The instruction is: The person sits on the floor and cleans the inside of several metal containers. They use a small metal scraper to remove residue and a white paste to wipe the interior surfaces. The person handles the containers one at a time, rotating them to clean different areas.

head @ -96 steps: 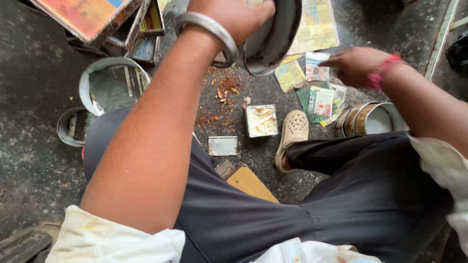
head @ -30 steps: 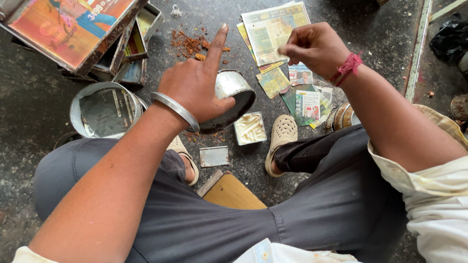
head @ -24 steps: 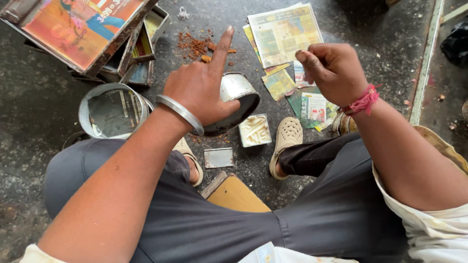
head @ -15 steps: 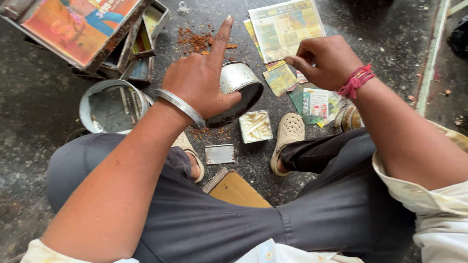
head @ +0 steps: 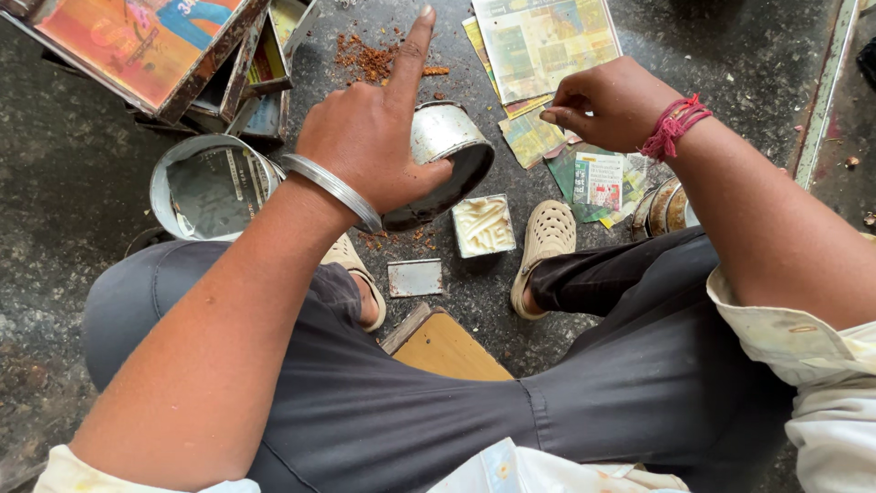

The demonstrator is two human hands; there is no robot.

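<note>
1. Dark, gritty stone floor [head: 82, 201] fills the view; the person sits on it in dark trousers, a pale clog [head: 546, 239] on the right foot.
2. Left hand [head: 370, 146], with a metal bangle [head: 333, 190] at the wrist, grips a small round metal tin [head: 447, 155] tilted on its side, thumb on its rim and forefinger stretched straight out.
3. Right hand [head: 607, 102], a red thread tied at its wrist, is closed in a pinch, thumb against fingertips, just above a spread of printed paper slips [head: 534, 137]; what it pinches cannot be made out.
4. A larger printed sheet [head: 547, 41] lies beyond those slips.
5. Reddish-brown crumbs [head: 370, 59] are scattered on the floor near the raised forefinger.
6. A small square dish of white paste [head: 482, 225] sits just below the tin, beside the clog.
7. A bigger round tin lined with newspaper [head: 208, 183] stands to the left, near a stack of painted metal boxes [head: 155, 46].
8. A flat metal plate [head: 415, 277] and a wooden board [head: 447, 347] lie between the legs.
</note>
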